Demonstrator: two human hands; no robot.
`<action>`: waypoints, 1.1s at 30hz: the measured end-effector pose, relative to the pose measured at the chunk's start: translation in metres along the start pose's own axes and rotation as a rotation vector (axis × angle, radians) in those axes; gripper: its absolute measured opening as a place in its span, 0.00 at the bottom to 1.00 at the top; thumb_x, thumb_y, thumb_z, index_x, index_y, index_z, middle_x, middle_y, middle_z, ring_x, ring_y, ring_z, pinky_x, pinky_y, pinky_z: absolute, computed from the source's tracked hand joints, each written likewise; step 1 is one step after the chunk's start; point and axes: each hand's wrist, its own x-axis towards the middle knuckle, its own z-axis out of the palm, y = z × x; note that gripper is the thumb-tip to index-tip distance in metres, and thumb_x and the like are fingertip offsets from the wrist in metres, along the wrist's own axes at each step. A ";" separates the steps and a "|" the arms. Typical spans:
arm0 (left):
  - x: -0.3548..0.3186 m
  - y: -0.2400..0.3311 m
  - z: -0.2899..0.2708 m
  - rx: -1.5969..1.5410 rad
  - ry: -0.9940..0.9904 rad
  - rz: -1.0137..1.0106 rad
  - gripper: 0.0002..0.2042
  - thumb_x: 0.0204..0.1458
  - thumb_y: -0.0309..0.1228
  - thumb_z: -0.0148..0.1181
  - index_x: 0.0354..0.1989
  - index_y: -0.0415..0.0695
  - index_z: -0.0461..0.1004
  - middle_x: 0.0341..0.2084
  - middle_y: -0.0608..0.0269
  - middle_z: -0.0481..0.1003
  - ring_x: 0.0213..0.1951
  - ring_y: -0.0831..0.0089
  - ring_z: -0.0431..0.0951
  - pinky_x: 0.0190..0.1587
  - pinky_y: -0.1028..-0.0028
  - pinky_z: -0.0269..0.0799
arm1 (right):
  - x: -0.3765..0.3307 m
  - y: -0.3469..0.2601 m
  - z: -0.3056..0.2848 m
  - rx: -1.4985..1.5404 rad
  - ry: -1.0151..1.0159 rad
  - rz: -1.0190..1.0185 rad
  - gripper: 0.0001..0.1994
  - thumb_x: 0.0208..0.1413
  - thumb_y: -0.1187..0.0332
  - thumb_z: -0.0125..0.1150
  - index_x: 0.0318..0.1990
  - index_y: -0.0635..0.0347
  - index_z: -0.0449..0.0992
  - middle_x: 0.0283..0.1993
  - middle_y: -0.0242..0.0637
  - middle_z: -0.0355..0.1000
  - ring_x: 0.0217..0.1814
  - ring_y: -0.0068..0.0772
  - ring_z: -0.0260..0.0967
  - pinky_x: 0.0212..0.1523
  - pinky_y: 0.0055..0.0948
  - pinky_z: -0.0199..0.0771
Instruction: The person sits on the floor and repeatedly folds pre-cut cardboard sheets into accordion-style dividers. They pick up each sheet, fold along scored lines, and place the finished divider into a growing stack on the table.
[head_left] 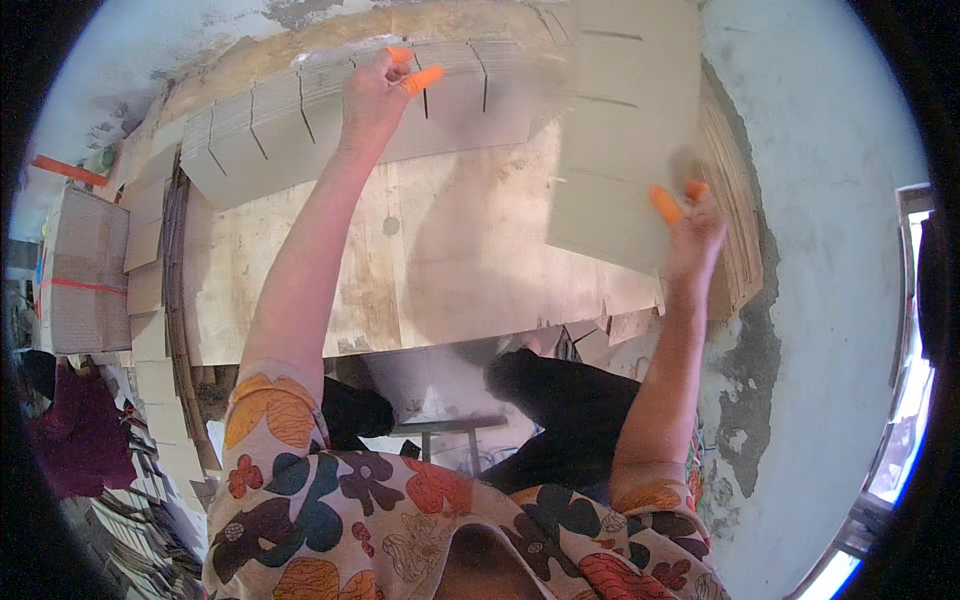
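Observation:
My left hand (376, 95), orange covers on its thumb and forefinger, is over a row of slotted grey cardboard strips (350, 120) at the table's far side. Thumb and forefinger are apart, the other fingers curled, and nothing shows between them. At the right, my right hand (697, 232) wears the same orange covers. Its thumb lies over the near right part of a slotted cardboard sheet (625, 130), and the hand appears to grip it. The sheet is slightly blurred and reaches past the top of the picture. Its underside is hidden.
The pale wooden table (300, 270) spans the middle. A stack of brown cardboard (738, 200) stands along the right wall (830, 250). At the left are more cardboard pieces (150, 300) and a carton (90, 270) with a red band. My dark-trousered legs (570, 410) are below the table edge.

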 end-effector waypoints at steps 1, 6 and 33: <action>0.003 -0.004 0.002 0.225 0.076 0.154 0.20 0.39 0.40 0.69 0.36 0.40 0.74 0.29 0.59 0.75 0.35 0.71 0.72 0.35 0.73 0.67 | 0.004 0.010 -0.012 0.001 0.005 0.002 0.09 0.43 0.76 0.64 0.32 0.67 0.71 0.24 0.32 0.67 0.27 0.22 0.59 0.30 0.24 0.63; 0.007 -0.004 0.018 0.735 -0.114 0.319 0.30 0.36 0.46 0.68 0.47 0.44 0.68 0.42 0.60 0.71 0.48 0.63 0.66 0.49 0.64 0.61 | 0.024 0.060 -0.047 -0.279 -0.036 0.128 0.08 0.46 0.68 0.64 0.28 0.65 0.76 0.22 0.32 0.68 0.27 0.23 0.62 0.32 0.25 0.63; -0.014 0.021 0.014 0.669 -0.369 0.568 0.04 0.43 0.25 0.55 0.29 0.45 0.72 0.23 0.57 0.73 0.31 0.58 0.75 0.32 0.62 0.70 | -0.023 -0.015 0.020 0.071 0.137 -0.239 0.19 0.47 0.73 0.64 0.49 0.60 0.73 0.35 0.38 0.77 0.24 0.21 0.64 0.29 0.21 0.68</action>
